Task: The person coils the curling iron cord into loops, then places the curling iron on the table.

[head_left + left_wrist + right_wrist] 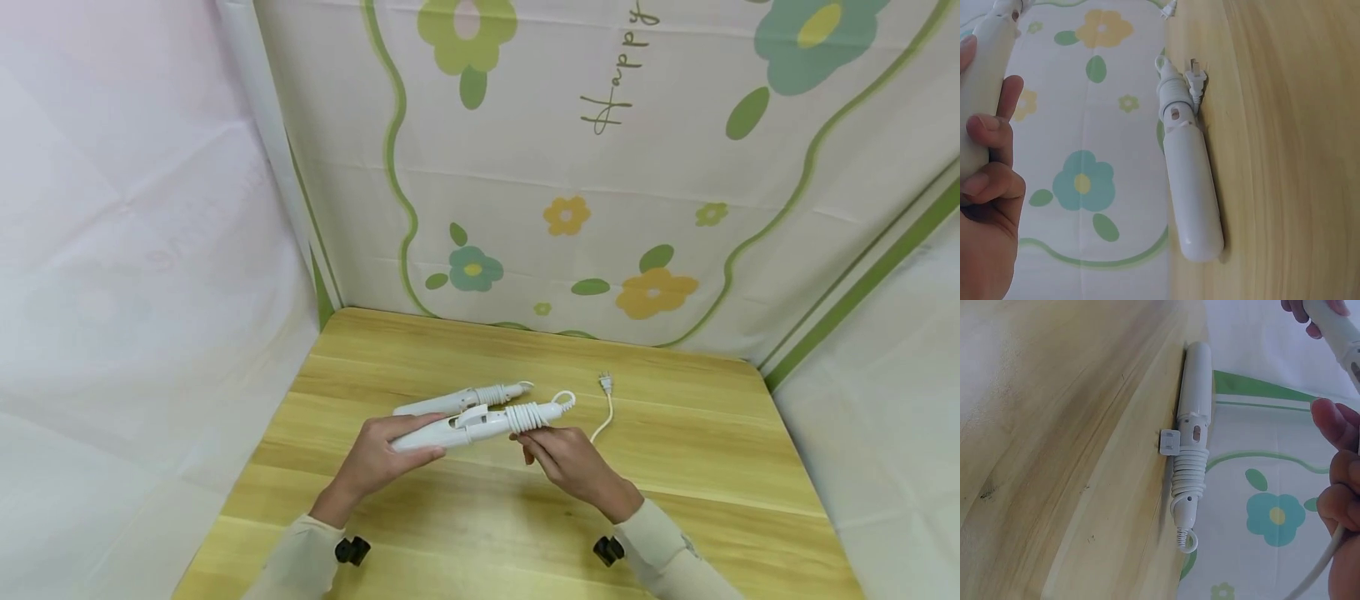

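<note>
A white curling iron (491,427) is held above the table, its cord (525,417) wound in several turns round the handle. My left hand (378,454) grips its thick smooth end, fingers curled round it in the left wrist view. Close below the wound turns, my right hand (570,462) pinches the cord's loose length, which trails out of the curled fingers in the right wrist view. That length runs to a two-pin plug (606,382) on the table. Just behind lies a second white curling iron (1192,187), its cord wrapped and its plug (1195,82) beside the turns.
The wooden table (480,517) has a floral cloth (517,167) hanging at its back edge. White cloth walls (135,292) stand on the left and right sides. A small black device (352,550) sits at each wrist.
</note>
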Available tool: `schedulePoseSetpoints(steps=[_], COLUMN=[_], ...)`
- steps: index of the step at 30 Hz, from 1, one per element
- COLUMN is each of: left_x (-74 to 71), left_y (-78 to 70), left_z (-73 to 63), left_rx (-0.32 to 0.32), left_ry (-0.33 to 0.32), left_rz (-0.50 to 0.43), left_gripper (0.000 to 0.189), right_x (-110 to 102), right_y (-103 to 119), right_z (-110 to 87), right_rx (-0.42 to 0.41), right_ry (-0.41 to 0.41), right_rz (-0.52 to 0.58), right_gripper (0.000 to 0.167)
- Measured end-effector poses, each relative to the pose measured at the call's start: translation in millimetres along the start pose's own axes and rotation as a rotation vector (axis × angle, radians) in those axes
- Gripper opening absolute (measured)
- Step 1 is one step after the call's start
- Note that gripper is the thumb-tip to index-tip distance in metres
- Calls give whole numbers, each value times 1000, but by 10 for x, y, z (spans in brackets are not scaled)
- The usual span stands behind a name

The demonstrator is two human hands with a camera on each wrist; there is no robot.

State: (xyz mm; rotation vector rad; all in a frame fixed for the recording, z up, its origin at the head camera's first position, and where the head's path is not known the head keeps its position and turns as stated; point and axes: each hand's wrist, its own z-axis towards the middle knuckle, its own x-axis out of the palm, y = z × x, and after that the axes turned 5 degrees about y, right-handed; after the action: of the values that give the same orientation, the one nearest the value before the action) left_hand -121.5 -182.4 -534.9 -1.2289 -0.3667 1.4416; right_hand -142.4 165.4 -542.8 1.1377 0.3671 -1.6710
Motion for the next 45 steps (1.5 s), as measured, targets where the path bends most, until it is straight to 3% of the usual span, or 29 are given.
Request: schedulePoseSetpoints(steps=[3,10,22,26,30,33,36,40,43,45], left_x=[24,0,-26,-33,-8,8,1,-47,-90,-116], left_y=[-1,3,14,32,63,86,96,82,57,48], left_z=[-4,-6,-2,-15,-32,-48,-50,-46,-57,-69], left_rx=[-26,-173,-244,-263,-248,-185,-104,-23,4,10], left_ry=[-29,-162,-279,-288,-218,-124,1,210,349,405], left_rz=[34,48,81,110,269,422,500,460,352,257], left_gripper=[45,45,43,44,46,49,51,48,46,44], right_x=[16,13,-16,-30,-75,-121,-156,-167,-165,-165], right_y=[-18,-44,-67,-83,-120,-155,-184,-213,-218,-212], right_z=[-14,-66,-50,-49,-3,60,116,145,145,143], right_rx=[-5,51,71,49,-39,-101,-139,-170,-186,-192], right_ry=[-3,10,-12,-21,-63,-87,-81,-48,-2,25], right_rz=[-12,-41,-53,-64,-132,-205,-263,-281,-253,-236], right_gripper=[15,16,21,16,13,24,30,32,29,29])
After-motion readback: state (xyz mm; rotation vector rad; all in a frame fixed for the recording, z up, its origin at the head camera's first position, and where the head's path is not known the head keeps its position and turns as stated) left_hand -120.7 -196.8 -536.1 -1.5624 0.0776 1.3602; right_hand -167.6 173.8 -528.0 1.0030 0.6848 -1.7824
